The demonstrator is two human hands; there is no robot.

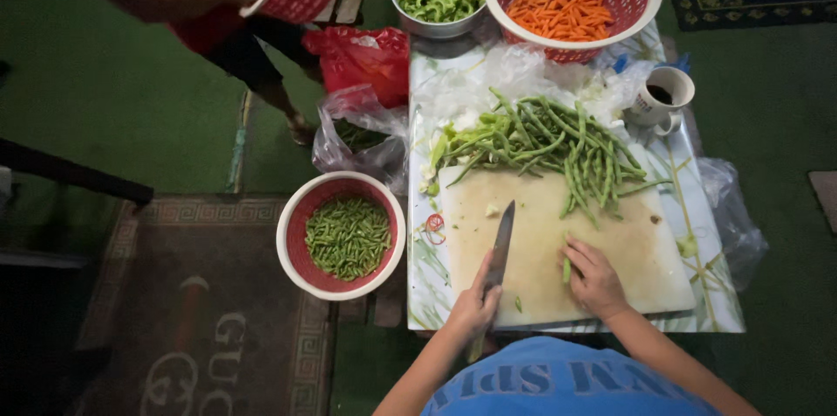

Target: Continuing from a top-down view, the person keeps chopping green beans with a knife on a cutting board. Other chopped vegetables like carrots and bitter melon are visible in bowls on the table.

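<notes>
Left hand (473,304) clenched round knife (500,252), blade flat on cutting board (610,259). Right hand (595,277) pinning a green bean (566,270) under fingertips. Likely nicked fingers if blade swings close; heaped beans (549,146) crowding.

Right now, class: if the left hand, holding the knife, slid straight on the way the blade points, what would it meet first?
Probably bare cutting board, then the pile of green beans at its far edge. The left hand points the knife up and slightly right.
</notes>
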